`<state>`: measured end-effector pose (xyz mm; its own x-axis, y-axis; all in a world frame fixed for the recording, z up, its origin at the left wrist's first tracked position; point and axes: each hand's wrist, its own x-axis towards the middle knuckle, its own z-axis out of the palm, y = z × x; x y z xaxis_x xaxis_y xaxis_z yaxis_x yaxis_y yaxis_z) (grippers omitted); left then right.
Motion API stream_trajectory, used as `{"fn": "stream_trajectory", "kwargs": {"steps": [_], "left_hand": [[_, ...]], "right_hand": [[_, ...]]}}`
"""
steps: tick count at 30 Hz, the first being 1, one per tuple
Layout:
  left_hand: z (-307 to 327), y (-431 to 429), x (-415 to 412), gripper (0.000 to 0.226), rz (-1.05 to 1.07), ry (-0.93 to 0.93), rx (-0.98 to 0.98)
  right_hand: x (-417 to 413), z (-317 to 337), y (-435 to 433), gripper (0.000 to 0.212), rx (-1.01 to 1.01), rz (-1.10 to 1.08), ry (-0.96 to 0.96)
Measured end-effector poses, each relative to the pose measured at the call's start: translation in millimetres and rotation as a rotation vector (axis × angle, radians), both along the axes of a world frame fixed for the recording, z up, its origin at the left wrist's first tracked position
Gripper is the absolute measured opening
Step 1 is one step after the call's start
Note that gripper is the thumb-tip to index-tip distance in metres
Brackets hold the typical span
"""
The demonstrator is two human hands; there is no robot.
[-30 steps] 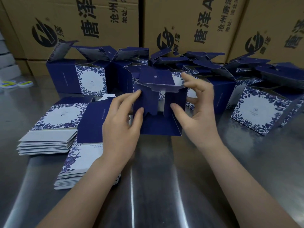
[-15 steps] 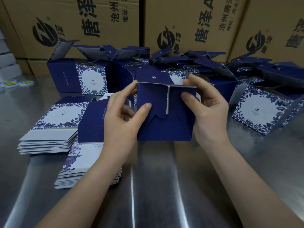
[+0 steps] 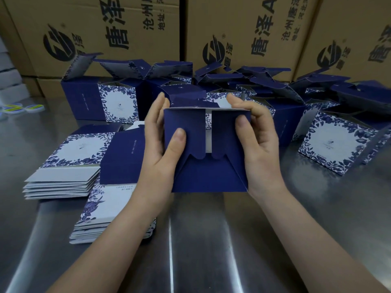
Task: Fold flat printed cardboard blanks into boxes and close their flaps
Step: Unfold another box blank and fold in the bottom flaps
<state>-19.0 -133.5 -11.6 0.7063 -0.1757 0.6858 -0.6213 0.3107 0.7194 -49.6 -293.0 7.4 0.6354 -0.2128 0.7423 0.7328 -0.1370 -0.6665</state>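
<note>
You hold the box (image 3: 208,176) up off the steel table (image 3: 211,246) in the centre of the frame, its flapped end turned toward you. That tilt makes sense, since it lets you watch the flaps as they meet. Your left hand (image 3: 158,151) wraps the box's left wall, fingers mostly hidden behind it, and its thumb (image 3: 178,135) presses on the left flap (image 3: 190,119). Your right hand (image 3: 260,144) grips the right wall the same way, with its thumb (image 3: 243,123) on the upper corner of the right flap (image 3: 224,136). Both hands are closed on the cardboard, not spread. The two side flaps lie folded inward with a narrow gap between them where pale inner board shows, and their scalloped lower edges reach the top of the trapezoid flap (image 3: 209,166) below. I judge your thumbs are there to hold the side flaps flat so their tabs catch against that flap; the end looks nearly closed, not fully seated. The flat blanks (image 3: 69,157) sit in two fanned stacks at the left and lower left, just beside your left forearm, presumably so the next one is a short reach. The folded boxes (image 3: 118,102) crowd the upper half of the frame against the brown cartons (image 3: 127,22), lids standing open, out of your working space.
</note>
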Motion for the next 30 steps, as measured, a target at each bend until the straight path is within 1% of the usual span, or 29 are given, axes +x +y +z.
{"fn": "stream_trajectory", "kwargs": {"steps": [3,7,12,18,24,30], "left_hand": [[-1.7,-0.4,-0.5,0.044,0.018,-0.001,0.022],[-1.5,-0.5,-2.3,0.045,0.094,-0.015,0.08],[-0.2,-0.9,-5.7,0.048,0.128,0.029,0.124],[4.1,-0.9,-9.8,0.048,0.1,0.061,0.102],[2.2,-2.1,-10.8,0.046,0.156,0.079,0.142],[3.7,-3.8,-9.2,0.043,0.101,0.078,0.065]], "right_hand": [[-0.9,-1.1,3.0,0.021,0.0,-0.002,0.04],[-0.5,-1.1,3.6,0.021,0.034,0.015,0.087],[-0.9,0.2,2.5,0.022,0.026,0.005,0.11],[-4.3,4.2,-0.3,0.024,0.034,0.054,0.114],[-2.2,2.2,1.0,0.022,0.008,-0.022,0.123],[-2.3,2.3,-0.4,0.025,0.024,0.03,0.109]]}}
